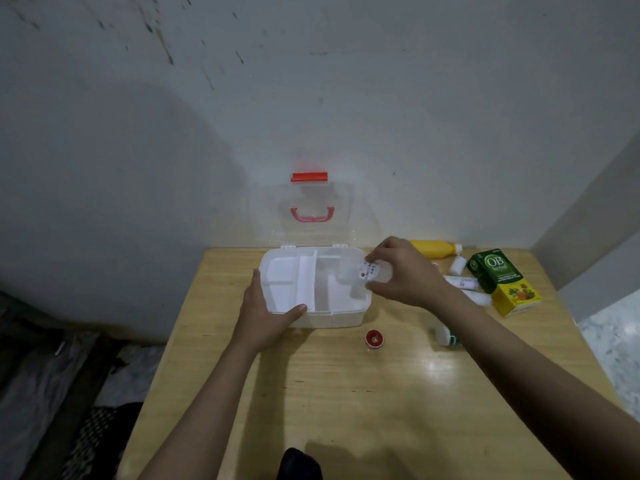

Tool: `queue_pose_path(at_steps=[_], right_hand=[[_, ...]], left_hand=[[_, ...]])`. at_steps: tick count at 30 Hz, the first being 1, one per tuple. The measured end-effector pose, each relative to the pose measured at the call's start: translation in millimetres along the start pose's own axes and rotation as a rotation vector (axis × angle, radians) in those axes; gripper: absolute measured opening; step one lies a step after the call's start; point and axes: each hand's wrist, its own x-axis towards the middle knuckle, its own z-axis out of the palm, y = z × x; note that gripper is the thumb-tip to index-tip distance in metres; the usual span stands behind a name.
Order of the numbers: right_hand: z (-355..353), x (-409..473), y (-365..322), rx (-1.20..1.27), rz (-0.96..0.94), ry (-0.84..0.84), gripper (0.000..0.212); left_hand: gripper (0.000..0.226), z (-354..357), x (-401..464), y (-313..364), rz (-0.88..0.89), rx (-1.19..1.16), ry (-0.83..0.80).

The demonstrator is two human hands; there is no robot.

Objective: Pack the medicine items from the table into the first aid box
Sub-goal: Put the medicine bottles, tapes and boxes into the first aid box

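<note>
Small white packet point(370, 271), red print on its face: pinched between thumb and fingers of the right hand point(403, 273), held over the right-hand compartment of the first aid box point(343, 318), just above its rim. Whether the packet touches the box cannot be told.

First aid box: white translucent plastic, rounded corners, shallow divided tray inside with a long narrow strip between wider sections. Stands at the far middle of the table point(346, 393).

Lid point(308, 233): clear plastic, upright against the wall, with a red handle point(311, 215) and a red latch point(309, 177) at its top edge.

Left hand point(265, 311): gripping the near left corner of the box, thumb laid over the rim, fingers along the left wall.

Table: pale wood-grain top, glossy, reflecting light.

Loose items, right of the box:
- Yellow bottle point(434, 248), lying on its side by the wall, white cap.
- Green and yellow carton point(502, 282), printed "OB herbal", lying flat.
- White tubes point(462, 281), several, between the carton and the right wrist; details blurred.
- Small white bottle point(445, 336), lying down, nearer the front.
- Red round tin point(374, 339), just in front of the box.
</note>
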Motion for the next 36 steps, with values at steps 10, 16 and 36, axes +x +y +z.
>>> queue_pose_path(at_steps=[10,16,36], right_hand=[[79.3,60.3,-37.1,-0.317,0.011,-0.296,0.035],[95.4,60.6,-35.4,-0.29,0.091,-0.365,0.036],[110.4,65.2,-43.2,0.321,0.626,-0.137,0.052]], left_hand=[[0.127,3.3,1.9,-4.9,0.044,-0.006,0.006],[0.128,6.3,4.6,-6.5,0.038,-0.001,0.009],[0.126,4.1,2.2,-3.7,0.044,-0.035,0.006]])
